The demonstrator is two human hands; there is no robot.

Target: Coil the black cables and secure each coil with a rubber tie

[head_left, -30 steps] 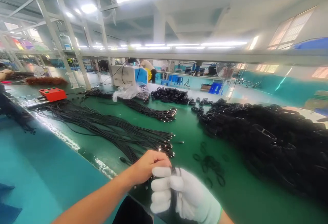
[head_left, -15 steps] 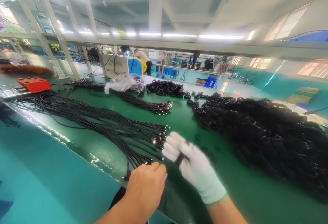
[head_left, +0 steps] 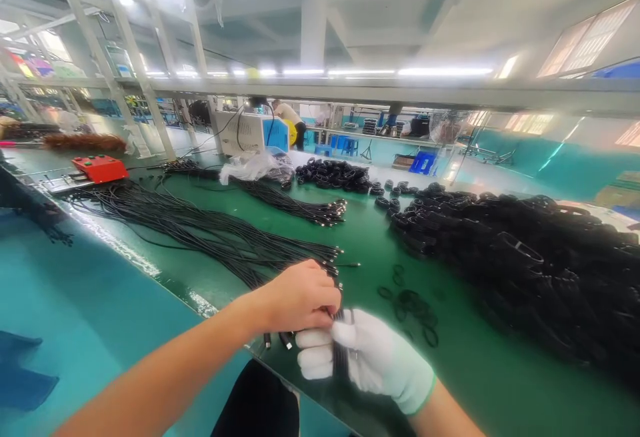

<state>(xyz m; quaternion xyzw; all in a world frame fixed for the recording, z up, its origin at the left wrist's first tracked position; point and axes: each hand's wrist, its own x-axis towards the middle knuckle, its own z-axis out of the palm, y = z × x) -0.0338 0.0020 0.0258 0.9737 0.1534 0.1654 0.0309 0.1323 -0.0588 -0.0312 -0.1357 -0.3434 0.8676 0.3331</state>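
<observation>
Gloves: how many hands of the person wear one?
1. The right hand wears a white glove and grips black cables; the left hand is bare, touching them.

Cable bundle [head_left: 341, 357] mostly hidden inside gloved right hand [head_left: 370, 360], left hand [head_left: 300, 294] covering its top, coiled cable heap [head_left: 525, 257] cut off at right edge, far workers blurred.

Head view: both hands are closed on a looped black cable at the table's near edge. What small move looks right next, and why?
Probably another turn of the loose end round the coil. The gloved right hand grips a black cable coil upright, the bare left hand pinches the cable just above it, and two plug ends hang loose under the left hand, so the bundle looks unfinished.
</observation>
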